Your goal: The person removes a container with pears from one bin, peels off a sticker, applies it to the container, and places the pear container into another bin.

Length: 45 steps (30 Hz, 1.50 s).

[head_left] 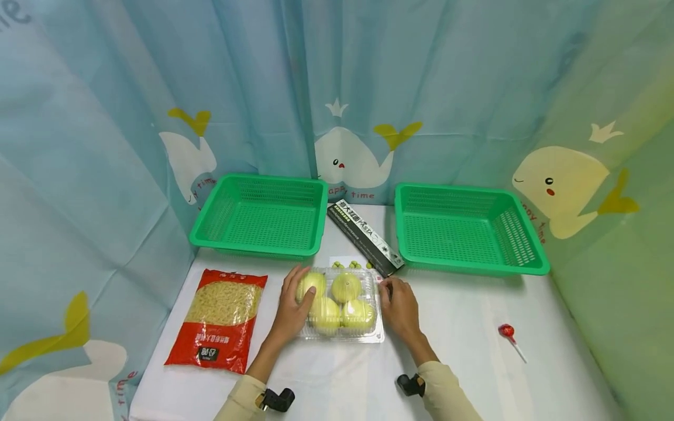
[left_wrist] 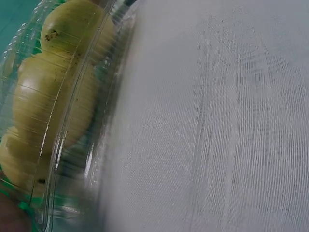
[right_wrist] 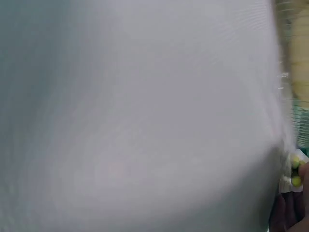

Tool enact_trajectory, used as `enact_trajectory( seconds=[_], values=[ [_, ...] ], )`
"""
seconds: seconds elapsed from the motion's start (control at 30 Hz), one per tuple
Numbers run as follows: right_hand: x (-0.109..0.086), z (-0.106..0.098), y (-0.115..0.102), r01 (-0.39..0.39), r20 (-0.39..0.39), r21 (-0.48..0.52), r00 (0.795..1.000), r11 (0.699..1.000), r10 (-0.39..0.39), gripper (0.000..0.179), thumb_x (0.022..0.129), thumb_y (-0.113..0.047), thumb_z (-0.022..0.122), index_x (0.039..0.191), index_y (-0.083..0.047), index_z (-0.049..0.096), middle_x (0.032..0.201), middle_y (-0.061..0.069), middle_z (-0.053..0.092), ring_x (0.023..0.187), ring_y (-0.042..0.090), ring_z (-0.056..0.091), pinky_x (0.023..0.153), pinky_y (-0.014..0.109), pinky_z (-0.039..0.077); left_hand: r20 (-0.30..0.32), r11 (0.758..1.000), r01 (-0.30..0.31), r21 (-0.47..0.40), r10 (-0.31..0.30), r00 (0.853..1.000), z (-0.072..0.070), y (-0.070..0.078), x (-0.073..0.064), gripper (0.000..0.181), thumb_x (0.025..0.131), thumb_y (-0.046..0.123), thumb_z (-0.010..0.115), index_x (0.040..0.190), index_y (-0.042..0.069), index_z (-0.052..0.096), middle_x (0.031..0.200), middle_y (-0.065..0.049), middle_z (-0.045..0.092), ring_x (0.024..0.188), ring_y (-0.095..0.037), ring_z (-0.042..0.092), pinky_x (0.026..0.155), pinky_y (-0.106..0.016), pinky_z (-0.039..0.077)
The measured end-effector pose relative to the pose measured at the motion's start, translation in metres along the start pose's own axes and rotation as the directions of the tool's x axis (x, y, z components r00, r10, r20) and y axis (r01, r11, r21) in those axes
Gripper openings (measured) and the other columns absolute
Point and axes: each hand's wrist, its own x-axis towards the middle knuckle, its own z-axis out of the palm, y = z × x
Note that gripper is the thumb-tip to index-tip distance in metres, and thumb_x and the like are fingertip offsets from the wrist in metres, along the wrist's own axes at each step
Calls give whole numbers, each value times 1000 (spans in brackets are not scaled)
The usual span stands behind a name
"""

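Note:
A clear plastic clamshell box (head_left: pixel 344 333) with several round yellow-green fruits (head_left: pixel 346 286) lies at the middle of the white table. It rests on a white card (head_left: pixel 337 261) printed with green fruits. My left hand (head_left: pixel 292 304) grips the box's left side, thumb over the lid and fingers along the side. At the box's far right corner my right hand (head_left: pixel 401 307) has curled fingers and pinches the card's edge. In the right wrist view, part of that hand (right_wrist: pixel 304 203) overlaps the card; the fingertips are partly hidden. The left wrist view shows the fruits (left_wrist: pixel 53 96) through the ridged plastic.
Two green baskets, left (head_left: pixel 258 254) and right (head_left: pixel 474 266), stand at the back. Between them lies a long black pasta box (head_left: pixel 363 237), slanted. A red bag of pasta (head_left: pixel 216 321) is on the left, a red lollipop (head_left: pixel 507 331) on the right. Curtains (head_left: pixel 353 70) surround the table.

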Motion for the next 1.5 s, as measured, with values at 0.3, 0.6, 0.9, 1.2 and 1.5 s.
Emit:
enact_trajectory(
  seconds=[0.3,0.6,0.9,1.2,1.5],
  values=[
    [-1,-14,-3,-127,-26,224,990,966,136,8,104,-10,64,105,-3,62,94,12,72,82,22,66,72,32,51,29,1000,-10,-8,10,1000,0,-2,4,55,111,29,56,163,18,42,175,-14,18,162,-40,15,122,-76,15],
    [14,-48,-57,51,-147,409,989,911,10,6,102,-4,67,105,0,63,100,12,72,86,21,69,70,20,58,45,1000,-10,-2,10,999,-3,-4,6,55,111,30,57,163,20,42,175,-11,20,162,-40,15,122,-76,16],
    [20,-31,-111,223,19,386,968,895,-249,8,97,-7,76,91,-8,71,121,14,72,119,33,61,105,53,47,38,1000,-31,-4,31,999,3,1,8,54,110,28,58,162,18,43,174,-17,21,160,-44,17,121,-78,17],
    [10,-7,-108,135,0,297,990,945,-141,10,97,-11,75,87,-12,72,129,15,70,125,35,58,113,56,40,74,1000,18,7,-19,997,5,4,7,68,103,41,67,164,26,40,176,-10,19,161,-42,16,120,-78,19],
    [11,1,-109,136,7,217,990,967,-141,9,98,-14,75,89,-12,74,128,14,71,124,34,59,116,55,39,95,994,23,110,-34,995,-1,6,9,94,88,53,81,166,23,36,176,-12,19,160,-42,20,119,-78,22]
  ],
)
